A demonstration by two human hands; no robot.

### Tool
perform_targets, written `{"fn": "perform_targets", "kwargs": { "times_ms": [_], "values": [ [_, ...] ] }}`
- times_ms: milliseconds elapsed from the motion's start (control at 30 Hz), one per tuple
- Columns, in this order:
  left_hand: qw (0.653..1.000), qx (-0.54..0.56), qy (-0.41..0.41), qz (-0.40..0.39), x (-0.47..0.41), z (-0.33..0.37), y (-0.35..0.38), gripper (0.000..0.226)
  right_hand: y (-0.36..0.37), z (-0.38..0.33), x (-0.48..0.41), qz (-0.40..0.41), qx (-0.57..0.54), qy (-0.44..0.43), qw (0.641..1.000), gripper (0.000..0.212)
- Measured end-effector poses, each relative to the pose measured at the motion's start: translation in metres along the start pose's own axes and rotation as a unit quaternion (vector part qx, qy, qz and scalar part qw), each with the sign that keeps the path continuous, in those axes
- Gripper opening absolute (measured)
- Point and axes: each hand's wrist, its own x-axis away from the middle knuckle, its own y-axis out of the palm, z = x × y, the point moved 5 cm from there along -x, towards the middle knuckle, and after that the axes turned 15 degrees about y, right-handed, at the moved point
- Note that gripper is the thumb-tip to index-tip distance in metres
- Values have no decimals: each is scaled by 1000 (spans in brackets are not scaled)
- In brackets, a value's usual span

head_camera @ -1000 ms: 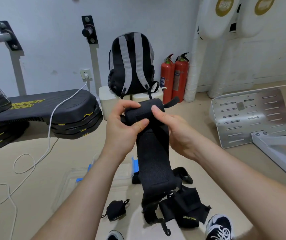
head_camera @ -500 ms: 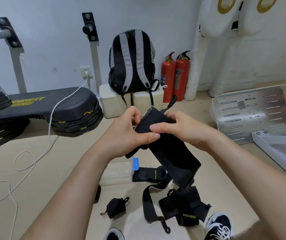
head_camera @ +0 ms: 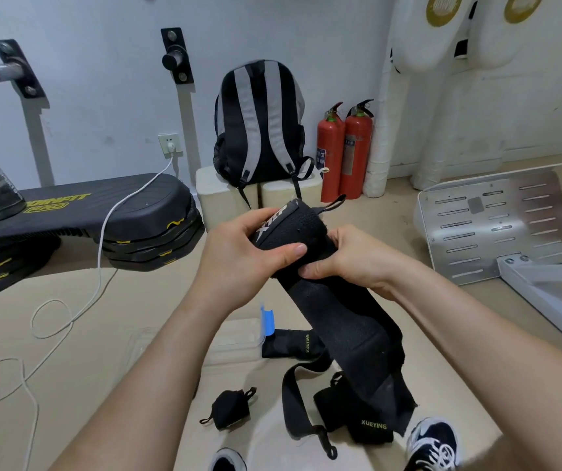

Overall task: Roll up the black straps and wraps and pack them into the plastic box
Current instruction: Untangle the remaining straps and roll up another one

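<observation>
Both hands hold a wide black wrap (head_camera: 344,321) at chest height; its top end is rolled into a thick roll with white lettering. My left hand (head_camera: 245,256) grips the roll's left end, my right hand (head_camera: 351,260) pinches it from the right. The loose tail hangs down to the right. On the floor below lie a small rolled black wrap (head_camera: 231,408), a black strap with a loop (head_camera: 294,399), and black XUEYING wraps (head_camera: 371,426). The clear plastic box (head_camera: 238,341) with a blue latch sits on the floor, partly hidden by my left forearm.
A black and grey backpack (head_camera: 259,124) stands on white blocks by the wall, with two red fire extinguishers (head_camera: 344,151) beside it. Black step platforms (head_camera: 79,226) and a white cable (head_camera: 68,311) lie left. A metal plate (head_camera: 497,226) lies right. My shoes (head_camera: 432,443) show at the bottom.
The roll at the top of the wrap has grown thicker and the hanging tail shorter. Both hands have turned the roll; white lettering now faces up.
</observation>
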Motion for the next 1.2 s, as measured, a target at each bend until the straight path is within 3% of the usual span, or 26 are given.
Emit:
{"fn": "perform_targets", "kwargs": {
  "times_ms": [200, 333, 433, 533, 633, 733, 867, 933, 1033, 1133, 1200],
  "values": [
    [995, -76, 65, 16, 1, 4, 5, 57, 1, -3, 1, 9, -30, -19, 999, 24],
    [983, -127, 130, 27, 0, 11, 8, 63, 5, -4, 3, -47, -91, -32, 994, 38],
    [970, -163, 178, 41, 0, 18, 12, 58, 10, -11, 6, -86, -150, -45, 984, 34],
    [954, -204, 217, 43, 1, 22, 16, 60, 9, -12, 3, -40, -178, -50, 982, 45],
    [964, -182, 196, 15, -2, 15, 16, 63, 6, -12, 2, 15, -162, -55, 985, 35],
    [959, -197, 203, -1, -6, 12, 15, 65, 8, -13, 6, 17, -152, -58, 987, 28],
    [926, -257, 276, 29, -3, 19, 19, 66, 8, -15, 11, 21, -134, -42, 990, 31],
    [928, -259, 266, 27, -3, 19, 21, 67, 5, -16, 11, 37, -137, -56, 988, 27],
    [971, -161, 172, -42, -5, 15, 18, 62, 2, -15, 13, 31, -149, -59, 987, 17],
    [992, -5, 29, -120, -3, 3, 10, 53, 2, -14, 15, -28, -103, -70, 992, 28],
    [992, 31, 5, -122, -3, -1, 6, 53, 4, -14, 16, -62, -93, -65, 992, 40]
  ]
}}
